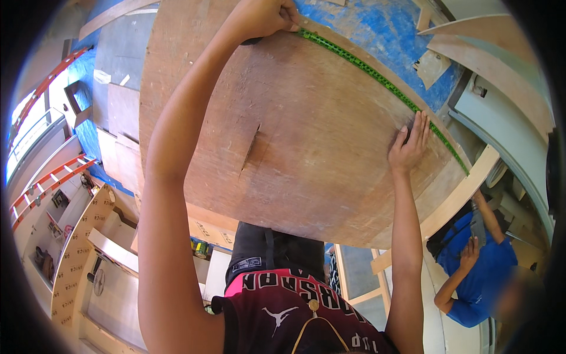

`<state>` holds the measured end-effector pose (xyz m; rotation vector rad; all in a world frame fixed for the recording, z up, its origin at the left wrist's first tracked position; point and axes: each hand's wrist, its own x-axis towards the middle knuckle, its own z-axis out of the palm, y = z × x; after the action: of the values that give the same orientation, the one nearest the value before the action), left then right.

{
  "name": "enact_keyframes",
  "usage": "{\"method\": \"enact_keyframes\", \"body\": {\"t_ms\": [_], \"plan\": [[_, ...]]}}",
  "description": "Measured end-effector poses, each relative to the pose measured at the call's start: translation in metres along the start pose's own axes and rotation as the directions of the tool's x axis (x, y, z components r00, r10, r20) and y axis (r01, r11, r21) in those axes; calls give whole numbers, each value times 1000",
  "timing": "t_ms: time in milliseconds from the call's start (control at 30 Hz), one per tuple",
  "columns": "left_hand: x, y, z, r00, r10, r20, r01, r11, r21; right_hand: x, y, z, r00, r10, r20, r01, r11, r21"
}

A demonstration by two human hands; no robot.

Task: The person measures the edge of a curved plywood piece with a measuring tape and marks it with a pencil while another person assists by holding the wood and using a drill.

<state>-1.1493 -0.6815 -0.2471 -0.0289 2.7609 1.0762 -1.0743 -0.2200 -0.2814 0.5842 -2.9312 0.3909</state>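
Observation:
A large brown plywood sheet lies in front of me, with a splintered slit in its face. Along its far right edge stretches the green blade of a tape measure. My left hand is at the far edge, its fingers closed at the blade's upper left end; a dark object shows partly beneath the wrist. My right hand rests flat on the sheet, fingers stretched out and fingertips on the blade, which runs on beyond them to the right corner.
A light wooden strip borders the sheet at right. Nearby, a person in a blue shirt holds a dark tool. Blue sheeting covers the floor beyond. Orange ladders and wooden framing stand at left.

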Motion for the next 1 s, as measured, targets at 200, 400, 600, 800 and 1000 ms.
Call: {"method": "enact_keyframes", "body": {"t_ms": [200,400,600,800,1000], "plan": [[7,-11,7,997,32,-65,-31,999,8,1,-2,2,1000,15,18,-15,1000,-21],[3,1,-2,999,-50,12,50,999,-9,1,-2,3,1000,2,13,-2,1000,-19],[3,3,0,999,-37,32,38,999,-11,-2,-1,0,999,26,25,-25,999,-26],[1,6,5,998,-50,40,49,998,36,-2,2,-1,999,42,32,-41,999,-15],[1,10,5,995,-82,51,80,996,51,-3,6,1,999,37,12,-37,999,-5]]}}
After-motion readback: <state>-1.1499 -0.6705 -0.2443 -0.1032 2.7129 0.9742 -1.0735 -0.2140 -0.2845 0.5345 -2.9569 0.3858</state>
